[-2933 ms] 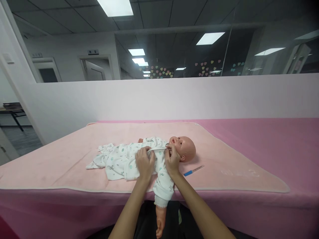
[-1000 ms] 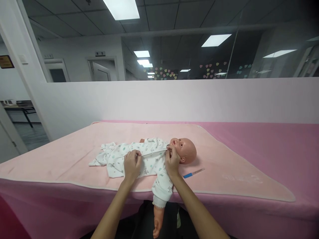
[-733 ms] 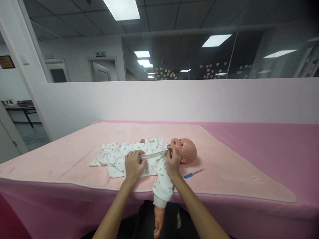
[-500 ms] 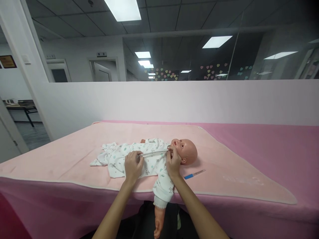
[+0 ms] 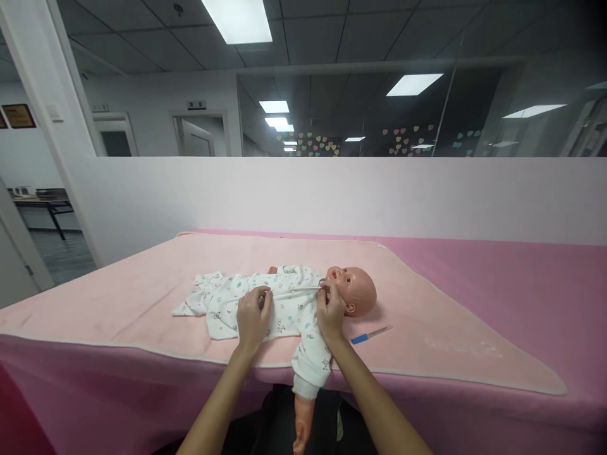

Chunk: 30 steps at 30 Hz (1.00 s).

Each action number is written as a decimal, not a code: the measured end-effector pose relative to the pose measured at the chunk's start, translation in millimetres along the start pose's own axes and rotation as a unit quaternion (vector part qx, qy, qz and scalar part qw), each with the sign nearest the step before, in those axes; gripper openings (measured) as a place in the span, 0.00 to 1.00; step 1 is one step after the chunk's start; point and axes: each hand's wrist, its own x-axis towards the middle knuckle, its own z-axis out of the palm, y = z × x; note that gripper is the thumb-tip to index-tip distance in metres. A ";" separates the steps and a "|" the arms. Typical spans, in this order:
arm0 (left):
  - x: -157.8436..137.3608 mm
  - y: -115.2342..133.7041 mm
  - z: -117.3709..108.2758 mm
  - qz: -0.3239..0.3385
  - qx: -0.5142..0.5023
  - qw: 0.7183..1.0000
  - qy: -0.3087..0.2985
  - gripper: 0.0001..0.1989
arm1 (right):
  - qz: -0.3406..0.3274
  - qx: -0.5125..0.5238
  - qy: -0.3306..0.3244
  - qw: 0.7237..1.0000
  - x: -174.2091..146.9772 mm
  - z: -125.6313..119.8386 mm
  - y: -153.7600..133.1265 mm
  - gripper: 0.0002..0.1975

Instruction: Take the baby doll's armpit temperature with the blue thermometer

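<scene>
A baby doll (image 5: 359, 292) lies on its back, head to the right. It wears a white romper (image 5: 287, 313) with a small green and grey print. My left hand (image 5: 253, 317) is closed, pinching the romper's front edge at the middle of the body. At the collar, just below the doll's chin, my right hand (image 5: 331, 311) pinches the upper end of the same edge. Between my hands that edge runs nearly straight. The doll's near arm (image 5: 303, 418) hangs over the table's front edge, its sleeve on. My fingers partly hide the collar.
A slim stick with a blue end (image 5: 360, 339) and a clear, marked part lies right of my right hand. Under the doll spreads a peach mat (image 5: 142, 303) over a pink table cover (image 5: 531, 278). A white half wall (image 5: 332, 196) with glass above stands behind.
Both hands stay almost where they were, still on the romper's edge. The stretch of edge between them sits slightly flatter against the doll. The camera view has shifted a little.
</scene>
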 end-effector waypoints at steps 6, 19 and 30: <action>0.3 -2.8 0.9 -0.024 -0.027 0.999 0.002 0.12 | -0.004 -0.003 0.000 1.000 0.4 -1.3 -2.3 0.09; -0.3 1.4 -2.7 0.070 0.051 0.994 -0.066 0.08 | 0.005 0.000 -0.004 1.000 0.2 0.4 2.1 0.08; -1.6 3.9 -1.1 0.052 0.068 0.995 -0.058 0.05 | -0.002 -0.004 -0.007 1.000 0.3 -2.2 -2.5 0.08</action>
